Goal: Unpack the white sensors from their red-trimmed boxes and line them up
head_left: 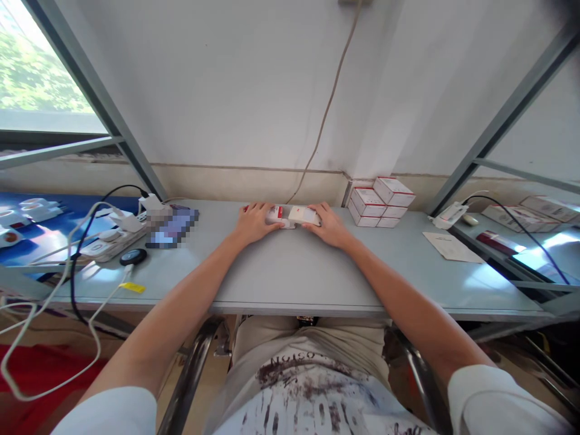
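At the back middle of the grey table, my left hand (254, 223) is wrapped round a small white box with red print (274, 213), its thumb along the near side. Close beside it, my right hand (330, 225) grips a cream-white block-shaped item (301, 214) from its right end, thumb in front and fingers over the back. The two items nearly meet between my hands. Part of each is hidden under the fingers, and the exact kind of the cream-white item cannot be made out.
Several white boxes with red edges (379, 202) are stacked right of my hands. A paper sheet (451, 246) lies farther right, near a white power strip (451, 214). To the left are a blurred phone (173, 228), a power strip with plugs (113, 238), a black puck (133, 257) and loose cables.
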`<control>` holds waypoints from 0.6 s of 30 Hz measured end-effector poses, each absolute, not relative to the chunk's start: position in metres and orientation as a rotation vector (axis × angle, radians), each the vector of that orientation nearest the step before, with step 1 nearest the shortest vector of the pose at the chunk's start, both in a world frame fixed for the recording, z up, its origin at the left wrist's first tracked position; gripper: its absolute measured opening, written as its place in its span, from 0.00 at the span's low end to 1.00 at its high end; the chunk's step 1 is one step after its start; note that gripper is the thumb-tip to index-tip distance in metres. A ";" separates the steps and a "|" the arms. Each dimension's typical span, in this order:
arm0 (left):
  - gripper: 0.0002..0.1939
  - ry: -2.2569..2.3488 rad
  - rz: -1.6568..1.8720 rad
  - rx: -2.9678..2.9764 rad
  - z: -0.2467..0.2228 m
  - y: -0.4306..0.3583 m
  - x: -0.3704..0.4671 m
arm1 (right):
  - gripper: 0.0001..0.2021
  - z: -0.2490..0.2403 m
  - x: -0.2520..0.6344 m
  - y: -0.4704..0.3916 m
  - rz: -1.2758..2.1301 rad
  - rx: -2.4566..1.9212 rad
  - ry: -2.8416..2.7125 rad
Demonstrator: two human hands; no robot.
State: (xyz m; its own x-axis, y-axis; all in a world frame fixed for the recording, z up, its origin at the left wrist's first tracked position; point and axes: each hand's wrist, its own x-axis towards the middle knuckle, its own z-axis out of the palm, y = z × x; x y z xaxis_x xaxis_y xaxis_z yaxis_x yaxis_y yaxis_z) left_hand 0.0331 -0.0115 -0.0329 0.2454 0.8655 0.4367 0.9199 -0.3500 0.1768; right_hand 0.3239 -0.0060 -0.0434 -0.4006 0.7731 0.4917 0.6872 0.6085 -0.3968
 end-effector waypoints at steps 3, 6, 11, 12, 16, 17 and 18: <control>0.36 -1.683 -0.738 -2.414 -0.034 -0.011 0.033 | 0.30 -0.042 0.322 -0.008 0.188 -1.125 -2.212; 0.36 -1.636 -0.776 -2.443 -0.033 -0.012 0.036 | 0.30 -0.042 0.322 -0.008 0.189 -1.127 -2.217; 0.35 -1.576 -0.782 -2.521 -0.029 -0.016 0.039 | 0.30 -0.043 0.323 -0.008 0.163 -1.150 -2.230; 0.35 -1.572 -0.781 -2.537 -0.028 -0.017 0.039 | 0.29 -0.043 0.323 -0.008 0.158 -1.151 -2.230; 0.35 -1.570 -0.774 -2.565 -0.026 -0.019 0.038 | 0.29 -0.044 0.325 -0.006 0.148 -1.165 -2.222; 0.35 -1.571 -0.769 -2.568 -0.026 -0.019 0.037 | 0.29 -0.044 0.325 -0.005 0.153 -1.168 -2.219; 0.35 -1.570 -0.761 -2.575 -0.026 -0.019 0.037 | 0.29 -0.045 0.325 -0.005 0.161 -1.170 -2.214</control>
State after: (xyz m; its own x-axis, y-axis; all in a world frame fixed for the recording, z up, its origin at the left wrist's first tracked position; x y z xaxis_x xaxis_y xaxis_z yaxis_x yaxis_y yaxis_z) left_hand 0.0372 -0.0187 -0.0256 0.3711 0.8278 0.4207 0.8429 -0.4904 0.2213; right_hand 0.3253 -0.0048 -0.0449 -0.4142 0.7811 0.4673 0.7055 0.5999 -0.3775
